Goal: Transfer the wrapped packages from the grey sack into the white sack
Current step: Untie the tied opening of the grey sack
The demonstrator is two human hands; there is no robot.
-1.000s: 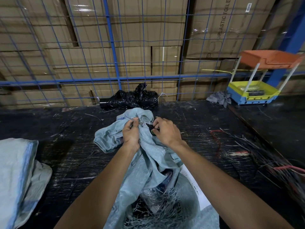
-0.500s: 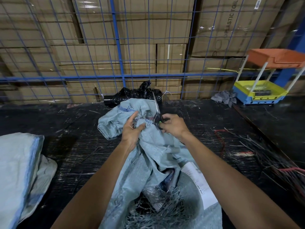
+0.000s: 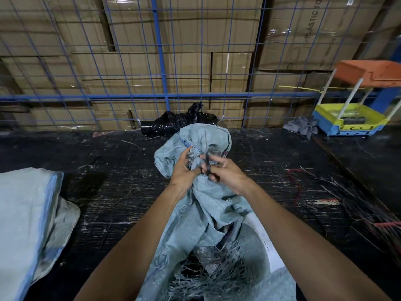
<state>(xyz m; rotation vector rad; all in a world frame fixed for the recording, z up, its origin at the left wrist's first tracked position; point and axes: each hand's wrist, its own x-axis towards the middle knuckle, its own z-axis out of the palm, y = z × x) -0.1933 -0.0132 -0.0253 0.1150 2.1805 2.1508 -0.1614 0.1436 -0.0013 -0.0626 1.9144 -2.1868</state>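
Both your hands stay at the sack (image 3: 208, 192) neck. Your left hand (image 3: 183, 172) now pinches its threads; your right hand (image 3: 225, 173) grips scissors (image 3: 207, 165), blade lowered.

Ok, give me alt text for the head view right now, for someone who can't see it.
Two hands work at the tied neck of a grey sack on a dark table: the left hand holds the bunched fabric while the right hand holds scissors against it. A pale folded sack lies at the left, with stacked cartons behind a blue wire fence.
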